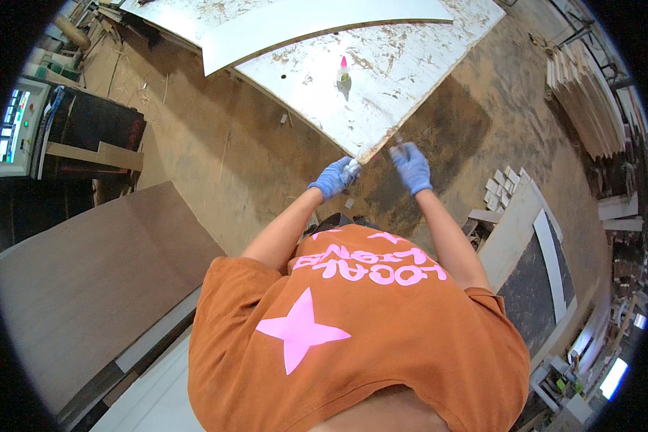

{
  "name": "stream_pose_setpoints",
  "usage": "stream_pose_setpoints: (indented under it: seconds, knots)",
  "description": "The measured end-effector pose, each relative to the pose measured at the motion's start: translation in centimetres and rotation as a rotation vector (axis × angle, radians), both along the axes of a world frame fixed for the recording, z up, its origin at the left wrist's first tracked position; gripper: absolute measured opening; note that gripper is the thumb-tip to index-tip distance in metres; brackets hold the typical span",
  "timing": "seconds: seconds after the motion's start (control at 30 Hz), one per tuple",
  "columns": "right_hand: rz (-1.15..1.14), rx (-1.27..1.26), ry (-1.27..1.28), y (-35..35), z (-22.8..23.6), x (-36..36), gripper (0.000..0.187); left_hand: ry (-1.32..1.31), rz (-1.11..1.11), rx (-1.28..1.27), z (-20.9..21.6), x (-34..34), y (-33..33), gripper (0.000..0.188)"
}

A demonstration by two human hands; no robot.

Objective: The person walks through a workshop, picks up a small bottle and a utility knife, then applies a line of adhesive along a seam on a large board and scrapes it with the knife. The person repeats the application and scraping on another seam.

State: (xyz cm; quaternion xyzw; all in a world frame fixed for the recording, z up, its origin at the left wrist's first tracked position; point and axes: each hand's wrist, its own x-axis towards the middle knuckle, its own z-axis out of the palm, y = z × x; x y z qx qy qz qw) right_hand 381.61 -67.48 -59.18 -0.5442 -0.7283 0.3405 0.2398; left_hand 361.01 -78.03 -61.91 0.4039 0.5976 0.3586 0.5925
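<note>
My left hand [331, 180], in a blue glove, is closed at the near corner of a worn white tabletop [324, 119]. A small whitish thing shows at its fingertips, too small to name. To the right of that corner, just off the table's edge, is my right hand [412, 169], also gloved in blue. Its fingers look pinched together, with a blurred small thing at their tips that I cannot make out. Farther in on the tabletop stands a small clear bottle [344, 72] with a pink cap. Behind it lies a long curved white panel [317, 21].
A machine with a lit screen [14, 126] stands at the left. Below it lies a large brown board [101, 281]. Stacked thin panels [583, 97] lean at the far right. Small white blocks [502, 189] and a dark board [536, 281] lie at my right.
</note>
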Motion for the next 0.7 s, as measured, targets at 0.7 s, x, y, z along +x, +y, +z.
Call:
stream_pose_setpoints:
  seconds: [0.7]
  knots:
    - [0.347, -0.112, -0.644, -4.9, 0.4, 0.1, 0.044, 0.102, -0.059, -0.080, -1.1, 0.3, 0.1, 0.029]
